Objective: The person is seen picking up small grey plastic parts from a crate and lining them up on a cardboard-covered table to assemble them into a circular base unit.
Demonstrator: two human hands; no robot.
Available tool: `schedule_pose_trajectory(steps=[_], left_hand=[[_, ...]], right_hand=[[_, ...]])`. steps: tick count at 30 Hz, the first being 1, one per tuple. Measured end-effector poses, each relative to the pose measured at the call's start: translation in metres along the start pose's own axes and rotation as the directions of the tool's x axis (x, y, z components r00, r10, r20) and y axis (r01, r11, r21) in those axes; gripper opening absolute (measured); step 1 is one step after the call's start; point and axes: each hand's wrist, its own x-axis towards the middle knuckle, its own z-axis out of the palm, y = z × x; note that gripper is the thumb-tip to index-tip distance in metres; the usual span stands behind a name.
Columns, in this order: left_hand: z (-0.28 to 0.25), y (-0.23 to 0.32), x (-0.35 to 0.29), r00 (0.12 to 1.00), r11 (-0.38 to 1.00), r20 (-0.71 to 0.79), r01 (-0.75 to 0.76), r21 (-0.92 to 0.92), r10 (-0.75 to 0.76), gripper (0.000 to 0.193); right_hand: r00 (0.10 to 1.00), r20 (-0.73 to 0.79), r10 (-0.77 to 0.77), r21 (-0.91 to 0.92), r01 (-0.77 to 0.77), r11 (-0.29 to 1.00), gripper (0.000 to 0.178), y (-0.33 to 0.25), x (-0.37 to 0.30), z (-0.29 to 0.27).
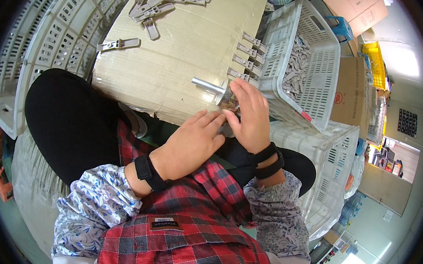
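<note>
Nearest me, my left hand (190, 148) lies palm down above my lap, fingers loosely extended and holding nothing, their tips touching my right hand (252, 120). The right hand's fingers close around a small object I cannot make out, from which a short metal rod (207, 85) juts up and to the left over the cardboard sheet (177, 47). Just beyond, grey plastic clips (245, 57) line the cardboard's edge beside a white crate (323, 57) of clips.
</note>
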Motion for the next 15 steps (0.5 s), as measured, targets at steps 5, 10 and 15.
schedule_pose_trajectory(steps=[5,10,15], left_hand=[[0.004,-0.005,0.005,0.994,0.995,-0.112,0.006,-0.097,-0.017,0.023],[0.002,0.002,0.013,0.989,0.990,-0.140,0.027,-0.141,-0.047,0.024],[-0.001,0.009,0.015,0.993,0.997,-0.104,0.051,-0.065,-0.058,0.023]], right_hand=[[0.999,0.025,-0.035,-0.005,0.036,0.999,0.071,-0.004,0.003,-0.002],[1.000,-0.014,-0.027,0.009,0.027,1.000,0.076,0.000,-0.004,0.007],[0.989,-0.143,-0.035,-0.079,0.024,0.997,0.071,0.008,-0.007,0.024]])
